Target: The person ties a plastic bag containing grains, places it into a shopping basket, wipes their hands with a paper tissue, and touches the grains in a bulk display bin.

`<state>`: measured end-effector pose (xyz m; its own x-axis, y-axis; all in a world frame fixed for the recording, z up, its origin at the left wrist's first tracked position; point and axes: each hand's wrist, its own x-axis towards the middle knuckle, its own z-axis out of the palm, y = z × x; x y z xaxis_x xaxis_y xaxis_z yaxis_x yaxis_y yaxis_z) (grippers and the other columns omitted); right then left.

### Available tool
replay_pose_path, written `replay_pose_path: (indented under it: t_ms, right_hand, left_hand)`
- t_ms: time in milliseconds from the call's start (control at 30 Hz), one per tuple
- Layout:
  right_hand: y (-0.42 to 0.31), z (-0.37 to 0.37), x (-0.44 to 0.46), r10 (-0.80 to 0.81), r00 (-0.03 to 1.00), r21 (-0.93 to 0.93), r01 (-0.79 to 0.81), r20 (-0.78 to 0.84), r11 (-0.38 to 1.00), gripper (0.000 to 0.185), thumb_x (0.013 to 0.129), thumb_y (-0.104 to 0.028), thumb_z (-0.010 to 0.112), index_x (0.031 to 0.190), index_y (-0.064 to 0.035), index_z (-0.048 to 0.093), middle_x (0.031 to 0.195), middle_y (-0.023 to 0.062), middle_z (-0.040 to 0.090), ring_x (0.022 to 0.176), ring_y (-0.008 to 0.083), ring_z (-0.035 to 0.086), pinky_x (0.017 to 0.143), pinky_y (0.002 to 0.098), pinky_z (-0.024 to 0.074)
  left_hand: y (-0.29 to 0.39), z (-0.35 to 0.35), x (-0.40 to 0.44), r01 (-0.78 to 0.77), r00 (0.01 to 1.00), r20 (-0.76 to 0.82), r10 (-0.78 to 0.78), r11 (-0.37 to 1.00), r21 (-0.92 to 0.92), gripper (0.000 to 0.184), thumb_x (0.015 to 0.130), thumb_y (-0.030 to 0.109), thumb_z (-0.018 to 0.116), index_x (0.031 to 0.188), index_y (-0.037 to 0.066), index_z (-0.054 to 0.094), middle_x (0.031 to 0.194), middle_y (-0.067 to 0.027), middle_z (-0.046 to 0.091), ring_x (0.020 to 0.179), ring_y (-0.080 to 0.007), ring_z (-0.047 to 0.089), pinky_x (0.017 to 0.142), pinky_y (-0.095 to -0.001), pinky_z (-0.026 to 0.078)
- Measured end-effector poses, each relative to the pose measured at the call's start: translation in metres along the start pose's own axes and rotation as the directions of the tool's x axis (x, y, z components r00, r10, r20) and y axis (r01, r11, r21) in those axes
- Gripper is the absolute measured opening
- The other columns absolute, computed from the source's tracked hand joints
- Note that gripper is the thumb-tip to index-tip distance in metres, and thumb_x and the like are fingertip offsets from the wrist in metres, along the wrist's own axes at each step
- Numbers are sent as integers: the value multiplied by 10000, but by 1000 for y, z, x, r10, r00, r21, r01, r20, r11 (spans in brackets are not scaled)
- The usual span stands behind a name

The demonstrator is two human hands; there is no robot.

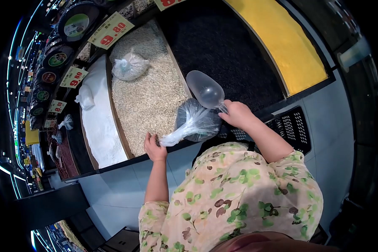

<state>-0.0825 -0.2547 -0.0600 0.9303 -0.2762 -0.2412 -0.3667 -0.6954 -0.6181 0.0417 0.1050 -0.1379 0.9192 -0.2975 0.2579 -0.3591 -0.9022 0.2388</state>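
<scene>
My right hand [238,114] is closed round the handle of a clear plastic scoop [206,89]. The scoop's bowl lies over the divider between a bin of black grains [222,46] and a bin of pale grains [149,105], and no grains show in it. Below the scoop, a clear plastic bag [197,122] with dark contents rests at the front edge of the bins. Its gathered, twisted top stretches left to my left hand [155,148], whose curled fingers meet the bag's end. What the fingertips do there is partly hidden.
A tied bag [130,66] lies on the pale grains, and a smaller bag [85,97] on the white bin [103,126]. Yellow grains [281,42] fill the bin at right. Price signs [111,30] stand along the back. A black perforated crate [290,130] is by my right forearm.
</scene>
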Motion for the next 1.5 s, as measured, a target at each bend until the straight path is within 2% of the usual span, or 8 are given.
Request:
replay_pose_path:
  t_ms: [167,467,667,833,1067,1133,1367,1500]
  right_hand:
    - [1,-3,11,-22,1000,-19,22,-14,1000,381,788,-282,642,990,31,559,836,212,642,815,369,627,724,449,502]
    - [-2,-7,26,-18,1000,-199,19,8,980,314,800,-267,633,926,11,559,823,184,649,815,348,635,717,441,507]
    - [0,-34,21,93,996,-195,-89,13,977,323,802,-271,635,966,-2,566,831,188,649,809,350,634,715,445,505]
    - [5,-47,19,96,994,-165,-104,-58,981,330,788,-265,647,1017,-38,577,813,186,650,795,357,631,714,447,503]
    - [-6,-52,47,-7,983,-117,-15,-182,993,389,774,-255,654,1068,-15,569,801,197,647,770,371,628,697,447,504]
    - [-12,-50,65,-28,979,-92,10,-203,996,398,776,-253,651,1079,-9,566,804,199,647,772,373,628,699,449,503]
    - [-39,-34,135,-1,985,-82,-13,-174,997,349,796,-272,643,1004,3,591,859,210,649,826,368,631,744,439,508]
    - [-45,-19,162,33,988,-99,-48,-150,994,334,809,-276,632,965,17,588,871,209,651,846,367,631,749,443,510]
  left_hand:
    - [-2,2,-1,-12,1000,-3,12,1000,0,365,726,252,643,1055,102,587,1298,-121,466,1188,-329,420,1013,-435,318]
    - [0,2,0,-10,1000,-20,10,1000,-6,361,724,254,647,1043,92,597,1282,-126,485,1184,-330,441,999,-416,346]
    - [-2,4,0,7,1000,-17,-7,1000,-2,357,724,255,648,1036,89,601,1289,-130,483,1182,-331,442,996,-418,349]
    - [1,0,1,18,1000,-11,-18,1000,-20,365,723,253,645,1048,97,592,1301,-123,468,1183,-336,430,996,-436,336]
    - [2,-2,1,27,1000,8,-27,999,-28,358,714,189,644,1059,110,590,1314,-106,456,1198,-322,418,1009,-436,314]
    - [1,-1,1,9,1000,-13,-9,1000,-19,375,703,234,658,1048,102,597,1298,-126,474,1180,-334,437,992,-432,332]
    - [0,-3,3,3,1000,1,-3,1000,-18,387,696,241,662,1048,95,597,1292,-130,481,1175,-332,445,985,-428,335]
    - [3,-6,4,0,1000,6,0,998,-55,338,705,165,634,1033,90,598,1306,-134,459,1190,-329,425,995,-444,319]
